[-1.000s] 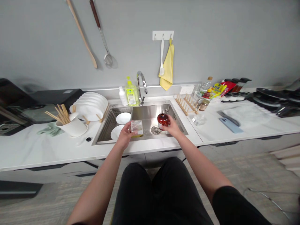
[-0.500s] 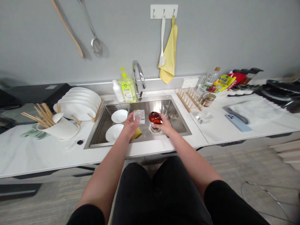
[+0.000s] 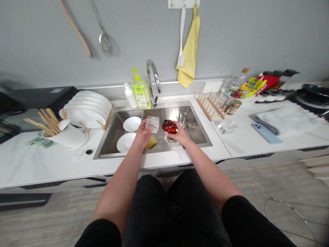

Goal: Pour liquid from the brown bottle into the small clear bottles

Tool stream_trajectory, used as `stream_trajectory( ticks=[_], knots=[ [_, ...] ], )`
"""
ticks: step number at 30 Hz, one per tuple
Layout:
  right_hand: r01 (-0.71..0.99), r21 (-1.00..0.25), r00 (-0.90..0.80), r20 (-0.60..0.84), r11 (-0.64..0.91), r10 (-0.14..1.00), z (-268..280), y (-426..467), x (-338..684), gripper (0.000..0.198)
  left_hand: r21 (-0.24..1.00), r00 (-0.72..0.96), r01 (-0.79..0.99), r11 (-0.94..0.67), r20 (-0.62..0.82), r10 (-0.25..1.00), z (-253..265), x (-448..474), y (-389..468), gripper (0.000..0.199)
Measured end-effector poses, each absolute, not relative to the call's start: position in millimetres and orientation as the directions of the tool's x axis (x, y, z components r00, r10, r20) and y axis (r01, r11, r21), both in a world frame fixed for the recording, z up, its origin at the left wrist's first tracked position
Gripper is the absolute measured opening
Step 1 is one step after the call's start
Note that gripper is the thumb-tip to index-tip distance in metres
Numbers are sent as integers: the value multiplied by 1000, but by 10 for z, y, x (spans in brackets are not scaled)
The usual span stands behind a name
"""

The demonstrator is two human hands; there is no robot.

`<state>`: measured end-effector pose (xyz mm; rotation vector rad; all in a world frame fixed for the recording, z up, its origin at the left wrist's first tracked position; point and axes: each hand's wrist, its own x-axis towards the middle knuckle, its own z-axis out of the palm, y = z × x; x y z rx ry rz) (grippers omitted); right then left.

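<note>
Over the steel sink, my left hand is closed on a small clear square container, which seems to have divisions inside. My right hand grips a reddish-amber bottle by its side. The bottle leans left, its dark open mouth facing the container with a small gap between them. Beneath the hands lie a yellow cloth or sponge, partly hidden by my left hand, and the drain. Two white dishes, an upper bowl and a lower one, rest in the sink's left part.
Behind the sink stand a faucet, a green soap bottle and a white bottle. To the left are racked plates and a chopstick holder. A wooden rack, a jar and a phone are at right.
The amber bottle has tipped further left toward the clear container. The container has turned so more of its face shows. The whole view has shifted slightly.
</note>
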<state>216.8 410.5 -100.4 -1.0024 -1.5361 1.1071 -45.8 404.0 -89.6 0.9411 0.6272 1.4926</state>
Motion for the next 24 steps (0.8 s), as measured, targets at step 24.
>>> stream_trajectory(
  ticks=[24],
  knots=[
    [237,-908,-190,306,346,933,-962,4021,2178,87,845,11,-511,-154,185,983,-928,-379,4053,76]
  ],
)
